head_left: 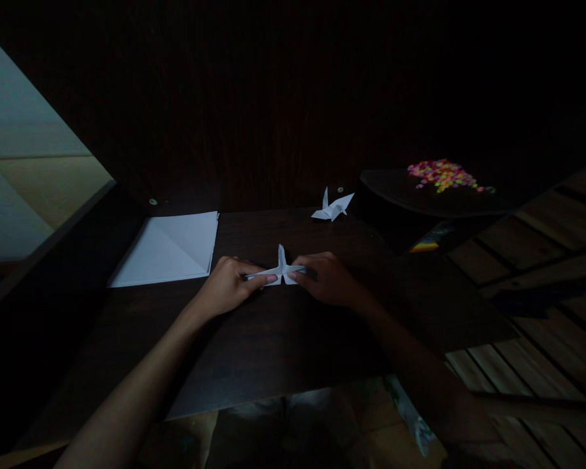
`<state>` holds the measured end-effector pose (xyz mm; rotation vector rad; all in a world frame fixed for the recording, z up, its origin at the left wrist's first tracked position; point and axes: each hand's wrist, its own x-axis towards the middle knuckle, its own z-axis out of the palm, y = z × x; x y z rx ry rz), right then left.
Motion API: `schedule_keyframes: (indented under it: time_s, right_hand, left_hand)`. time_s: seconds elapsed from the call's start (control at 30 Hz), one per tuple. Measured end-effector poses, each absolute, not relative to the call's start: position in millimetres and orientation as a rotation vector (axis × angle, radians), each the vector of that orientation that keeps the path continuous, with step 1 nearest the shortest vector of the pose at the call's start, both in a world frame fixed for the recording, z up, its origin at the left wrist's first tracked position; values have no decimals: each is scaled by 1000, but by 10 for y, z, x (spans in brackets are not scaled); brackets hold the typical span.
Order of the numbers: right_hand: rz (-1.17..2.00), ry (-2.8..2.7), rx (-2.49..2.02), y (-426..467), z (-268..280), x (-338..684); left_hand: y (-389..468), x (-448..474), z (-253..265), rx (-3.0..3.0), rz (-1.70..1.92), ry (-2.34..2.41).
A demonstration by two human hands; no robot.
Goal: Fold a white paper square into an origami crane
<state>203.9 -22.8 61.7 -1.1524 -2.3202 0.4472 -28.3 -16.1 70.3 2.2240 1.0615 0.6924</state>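
Observation:
Between my two hands is a partly folded white origami paper [282, 260], with one narrow point standing up in its middle. My left hand [234, 280] pinches its left side, the thumb lying along the front. On the opposite side, my right hand [327, 277] grips the paper with its thumb in front and fingers behind. Farther back on the dark wooden desk [264, 228] rests a white folded paper crane [333, 207], apart from both hands. To the left of my left hand lies a stack of white paper sheets [170, 247]; the top one shows a diagonal crease.
A dark raised panel [254, 104] stands behind the desk. On a rounded shelf [390, 189] at the right sits a heap of small pink, red and yellow pieces [444, 174]. A dark side board [43, 254] borders the left, and wooden slats [542, 339] show at the right.

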Motion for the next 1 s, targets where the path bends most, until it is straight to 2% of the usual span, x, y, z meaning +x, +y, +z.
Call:
schedule_keyframes:
  time_s: [0.47, 0.77, 1.0]
  right_hand:
    - [399, -2316, -1119, -221, 555, 2029]
    - [-221, -2366, -957, -151, 416, 2059]
    - [-505, -2437, -843, -112, 321, 2030]
  left_hand:
    - [-154, -286, 678, 2259, 723, 1042]
    - [-106, -303, 573, 2572, 813, 999]
    - [-144, -198, 509, 2414, 802, 1074]
